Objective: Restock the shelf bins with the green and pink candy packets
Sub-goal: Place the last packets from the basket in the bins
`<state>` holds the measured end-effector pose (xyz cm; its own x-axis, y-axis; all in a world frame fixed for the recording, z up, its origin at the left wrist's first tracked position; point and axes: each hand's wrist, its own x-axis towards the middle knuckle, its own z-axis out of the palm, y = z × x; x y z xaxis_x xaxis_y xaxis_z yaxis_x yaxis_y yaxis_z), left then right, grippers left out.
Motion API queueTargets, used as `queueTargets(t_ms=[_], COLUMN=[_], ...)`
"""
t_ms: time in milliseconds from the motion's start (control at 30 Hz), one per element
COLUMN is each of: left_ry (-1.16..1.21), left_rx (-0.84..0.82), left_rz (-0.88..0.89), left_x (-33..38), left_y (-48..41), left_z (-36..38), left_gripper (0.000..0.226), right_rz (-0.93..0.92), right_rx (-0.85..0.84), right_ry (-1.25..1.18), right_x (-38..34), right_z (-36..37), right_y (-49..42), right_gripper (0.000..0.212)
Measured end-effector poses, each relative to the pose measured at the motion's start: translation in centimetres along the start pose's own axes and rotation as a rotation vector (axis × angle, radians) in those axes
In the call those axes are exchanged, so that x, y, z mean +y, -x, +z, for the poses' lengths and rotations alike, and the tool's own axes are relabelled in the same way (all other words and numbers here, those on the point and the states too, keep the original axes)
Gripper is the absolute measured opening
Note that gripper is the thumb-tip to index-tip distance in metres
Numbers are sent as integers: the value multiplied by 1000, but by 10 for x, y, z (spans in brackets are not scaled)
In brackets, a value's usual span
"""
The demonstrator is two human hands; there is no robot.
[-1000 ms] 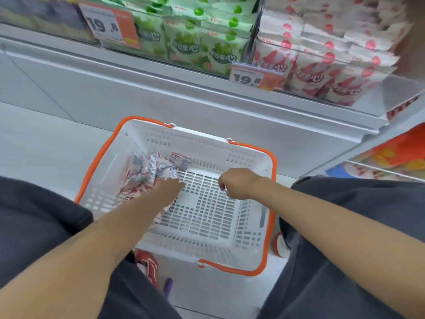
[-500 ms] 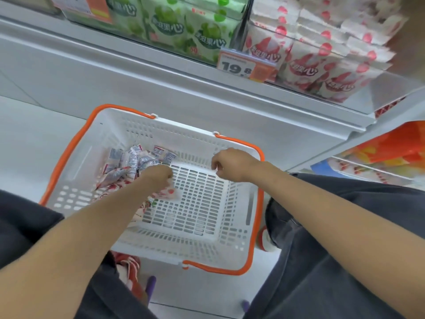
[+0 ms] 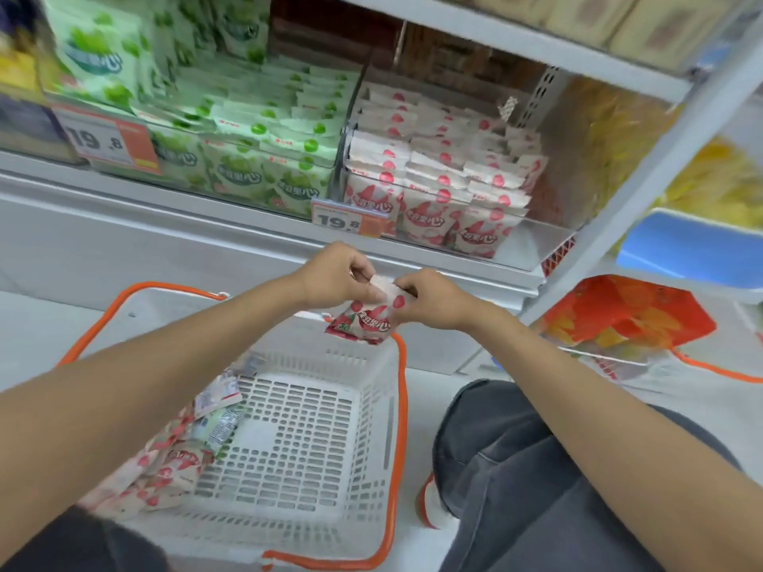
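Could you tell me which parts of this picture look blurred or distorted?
Head view: the green packets at upper left are smeared by motion blur. Head view: the pink packet between left hand and right hand is fairly sharp. Head view: the shelf upright at right leans, a wide-angle effect.

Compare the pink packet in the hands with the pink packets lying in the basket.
The held packet hangs upright, pinched at its top by the left hand and right hand; the basket packets lie heaped, in neither hand. The held packet is above the far rim of the basket; the basket packets sit along its left side. Both are white with pink strawberry print.
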<state>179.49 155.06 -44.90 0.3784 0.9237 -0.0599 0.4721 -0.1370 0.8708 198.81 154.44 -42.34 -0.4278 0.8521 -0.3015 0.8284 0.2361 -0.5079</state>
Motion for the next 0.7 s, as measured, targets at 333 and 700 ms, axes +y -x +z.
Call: queueTargets(t_ms=[333,700], left_ry=[-484,-873], left_rx=[495,345], left_rz=[317,254], left_x=[104,70], left_y=[-100,-141], left_z=[-32,-42], left_gripper=[30,71], right_rz=[-24,128], right_rx=[569,510], right_ry=[159,653], right_x=[12,76], right_z=[-202,-249], right_y=[53,-4], right_gripper=[16,14])
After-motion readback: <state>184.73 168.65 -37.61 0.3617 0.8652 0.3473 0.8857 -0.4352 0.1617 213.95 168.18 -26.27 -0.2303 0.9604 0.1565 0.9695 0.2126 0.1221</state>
